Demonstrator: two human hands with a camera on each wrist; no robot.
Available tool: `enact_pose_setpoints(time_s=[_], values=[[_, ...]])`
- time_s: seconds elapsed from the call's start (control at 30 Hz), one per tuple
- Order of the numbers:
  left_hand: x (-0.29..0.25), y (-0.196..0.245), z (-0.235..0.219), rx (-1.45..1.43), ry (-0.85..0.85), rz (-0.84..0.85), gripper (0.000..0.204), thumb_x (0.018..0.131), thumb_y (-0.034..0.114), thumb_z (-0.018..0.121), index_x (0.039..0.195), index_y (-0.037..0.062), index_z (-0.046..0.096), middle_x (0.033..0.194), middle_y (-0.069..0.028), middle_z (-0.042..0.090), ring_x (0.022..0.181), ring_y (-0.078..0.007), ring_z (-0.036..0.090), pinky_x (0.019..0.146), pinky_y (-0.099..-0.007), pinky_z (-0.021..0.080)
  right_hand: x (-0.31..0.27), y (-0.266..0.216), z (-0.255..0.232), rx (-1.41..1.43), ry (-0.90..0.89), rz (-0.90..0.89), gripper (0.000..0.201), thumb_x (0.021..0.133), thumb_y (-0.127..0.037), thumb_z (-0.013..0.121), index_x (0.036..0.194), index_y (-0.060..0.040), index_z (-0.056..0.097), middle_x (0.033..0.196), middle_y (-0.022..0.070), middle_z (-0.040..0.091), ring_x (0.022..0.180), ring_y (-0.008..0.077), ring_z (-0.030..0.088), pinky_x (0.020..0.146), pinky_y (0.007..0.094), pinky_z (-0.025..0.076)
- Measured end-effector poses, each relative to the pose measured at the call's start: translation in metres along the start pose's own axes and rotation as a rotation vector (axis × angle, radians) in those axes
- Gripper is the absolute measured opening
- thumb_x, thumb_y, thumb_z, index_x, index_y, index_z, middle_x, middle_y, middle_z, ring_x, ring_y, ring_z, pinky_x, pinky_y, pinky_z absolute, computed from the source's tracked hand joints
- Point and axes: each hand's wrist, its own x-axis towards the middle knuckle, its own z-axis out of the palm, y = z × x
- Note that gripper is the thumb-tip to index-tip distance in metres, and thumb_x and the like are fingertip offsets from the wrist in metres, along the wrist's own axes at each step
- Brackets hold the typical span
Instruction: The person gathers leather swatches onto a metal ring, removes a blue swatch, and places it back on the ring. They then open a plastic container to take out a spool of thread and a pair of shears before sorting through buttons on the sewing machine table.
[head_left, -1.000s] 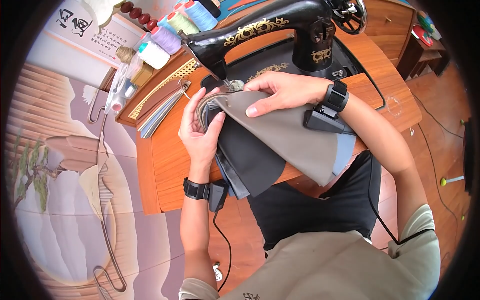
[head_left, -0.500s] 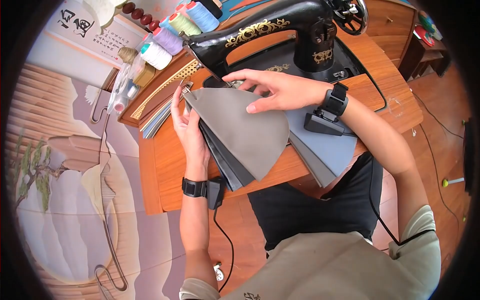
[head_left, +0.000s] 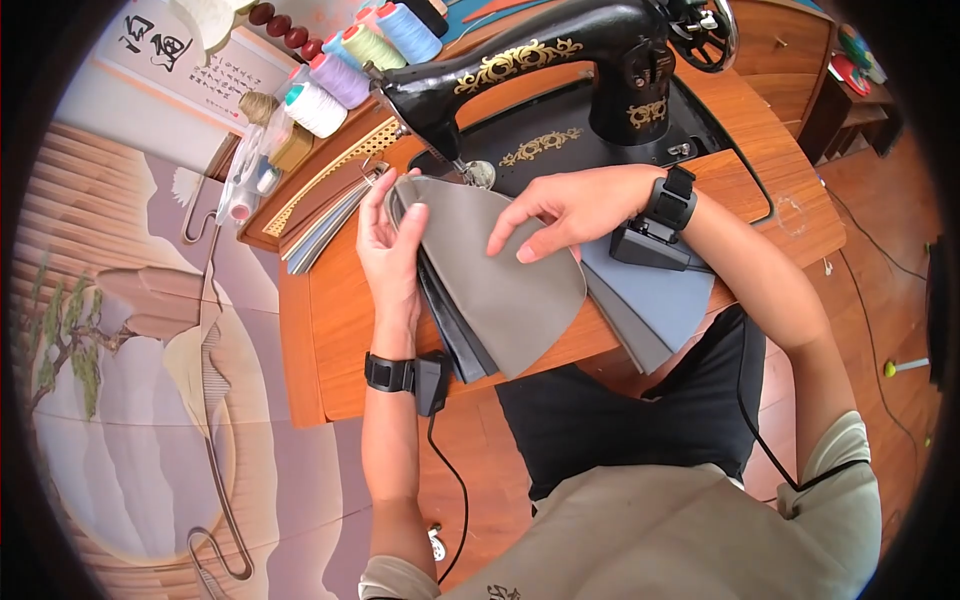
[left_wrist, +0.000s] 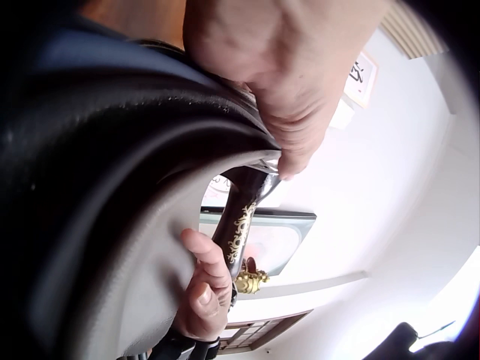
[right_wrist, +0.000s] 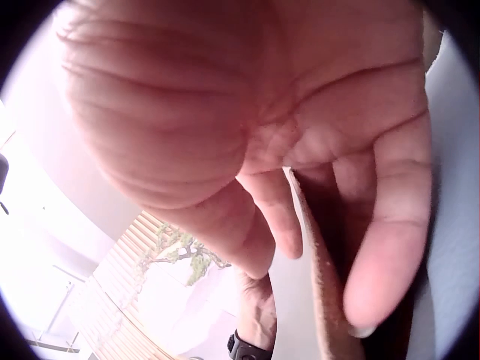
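Observation:
A bundle of leather swatches lies fanned out in the head view, with a grey-brown swatch [head_left: 490, 300] on top and black swatches [head_left: 455, 325] beneath. My left hand [head_left: 392, 250] grips the bundle at its narrow end, thumb on the face and fingers behind. Over the wide part of the top swatch is my right hand [head_left: 580, 205], thumb and index finger on its face. The right wrist view shows the swatch edge [right_wrist: 319, 285] running between those and the other fingers [right_wrist: 386, 262], which lie beneath. Blue-grey swatches [head_left: 665, 285] spread under the right wrist.
A black sewing machine [head_left: 625, 85] with gold ornament stands behind the hands on the wooden table [head_left: 330, 350]. More swatches [head_left: 330, 225] lie at the left, beside thread spools [head_left: 315, 110]. A painted folding screen [head_left: 150, 400] stands further left.
The left hand shifted from its spread pose to gripping the bundle's narrow end, thumb on top. The grey-brown swatch swung left, away from the blue-grey ones; the right hand came down onto it.

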Motion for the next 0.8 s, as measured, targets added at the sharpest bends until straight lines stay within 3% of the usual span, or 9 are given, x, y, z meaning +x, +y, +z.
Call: enact_pose_setpoints(time_s=[0.07, 0.13, 0.2, 0.33, 0.37, 0.43, 0.47, 0.53, 0.8], values=[[0.0, 0.001, 0.005, 0.183, -0.043, 0.059, 0.047, 0.087, 0.002, 0.066, 0.13, 0.0005, 0.048, 0.128, -0.016, 0.057, 0.112, -0.0174, 0.057, 0.098, -0.0306, 0.044, 0.002, 0.005, -0.002, -0.067, -0.015, -0.034, 0.033, 0.095, -0.022, 0.06, 0.124, -0.0069, 0.06, 0.094, 0.0013, 0.064, 0.076, 0.0053, 0.053, 0.071, 0.0248, 0.047], [0.002, -0.002, 0.001, 0.166, -0.032, 0.035, 0.049, 0.085, -0.003, 0.066, 0.13, 0.0003, 0.048, 0.126, -0.0151, 0.058, 0.112, -0.0166, 0.057, 0.098, -0.03, 0.045, 0.004, 0.008, -0.006, -0.134, -0.03, -0.066, 0.032, 0.095, -0.021, 0.06, 0.123, -0.0071, 0.06, 0.093, 0.0007, 0.063, 0.076, 0.005, 0.053, 0.071, 0.0249, 0.047], [0.003, -0.003, -0.002, 0.052, 0.035, 0.0, 0.048, 0.086, -0.002, 0.066, 0.13, -0.0001, 0.047, 0.124, -0.0147, 0.059, 0.11, -0.0164, 0.058, 0.096, -0.0301, 0.045, 0.004, 0.008, -0.01, -0.127, 0.199, -0.122, 0.029, 0.095, -0.019, 0.058, 0.121, -0.0063, 0.061, 0.093, 0.0007, 0.063, 0.078, 0.0057, 0.054, 0.071, 0.0245, 0.048], [0.003, -0.003, -0.005, -0.005, 0.081, -0.017, 0.046, 0.086, -0.002, 0.064, 0.129, -0.0004, 0.047, 0.122, -0.0155, 0.06, 0.107, -0.0162, 0.059, 0.094, -0.0298, 0.047, 0.003, 0.013, -0.019, 0.01, 0.422, -0.128, 0.026, 0.094, -0.016, 0.058, 0.116, -0.0025, 0.061, 0.101, 0.0059, 0.066, 0.096, 0.0131, 0.061, 0.078, 0.0285, 0.05], [0.003, -0.003, -0.005, -0.006, 0.081, -0.016, 0.046, 0.086, -0.002, 0.064, 0.129, -0.0004, 0.047, 0.122, -0.0155, 0.06, 0.107, -0.0162, 0.059, 0.094, -0.0298, 0.047, 0.003, 0.016, -0.023, 0.009, 0.422, -0.127, 0.026, 0.094, -0.016, 0.058, 0.116, -0.0025, 0.061, 0.101, 0.0059, 0.066, 0.096, 0.0131, 0.061, 0.078, 0.0285, 0.05], [0.003, -0.003, -0.005, -0.011, 0.065, -0.026, 0.046, 0.086, -0.002, 0.064, 0.129, -0.0006, 0.047, 0.122, -0.0156, 0.06, 0.106, -0.0161, 0.059, 0.095, -0.03, 0.047, 0.002, 0.022, -0.027, -0.426, 0.438, -0.137, 0.027, 0.091, -0.015, 0.06, 0.114, -0.0005, 0.061, 0.103, 0.0117, 0.066, 0.097, 0.0225, 0.063, 0.084, 0.0346, 0.05], [0.003, -0.003, -0.005, -0.012, 0.064, -0.025, 0.046, 0.086, -0.002, 0.064, 0.129, -0.0006, 0.047, 0.122, -0.0156, 0.06, 0.106, -0.0161, 0.059, 0.095, -0.03, 0.047, 0.001, 0.025, -0.027, -0.428, 0.439, -0.137, 0.027, 0.091, -0.015, 0.06, 0.114, -0.0005, 0.061, 0.103, 0.0117, 0.066, 0.097, 0.0225, 0.063, 0.084, 0.0346, 0.05], [0.003, -0.004, -0.005, 0.001, 0.069, -0.015, 0.047, 0.086, -0.002, 0.064, 0.13, -0.0007, 0.047, 0.122, -0.0156, 0.06, 0.106, -0.0162, 0.059, 0.095, -0.03, 0.046, -0.001, 0.025, -0.022, -0.621, 0.311, -0.018, 0.028, 0.088, -0.017, 0.062, 0.111, 0.0005, 0.062, 0.103, 0.0166, 0.065, 0.099, 0.0304, 0.061, 0.088, 0.0389, 0.048], [0.001, -0.001, -0.002, -0.002, 0.058, -0.035, 0.048, 0.086, -0.002, 0.065, 0.13, -0.0004, 0.047, 0.122, -0.0155, 0.06, 0.107, -0.0163, 0.059, 0.094, -0.0301, 0.047, 0.0, 0.017, -0.021, -0.543, 0.357, -0.068, 0.018, 0.087, -0.016, 0.062, 0.093, 0.0012, 0.063, 0.09, 0.0148, 0.065, 0.09, 0.0282, 0.063, 0.081, 0.0389, 0.048]])
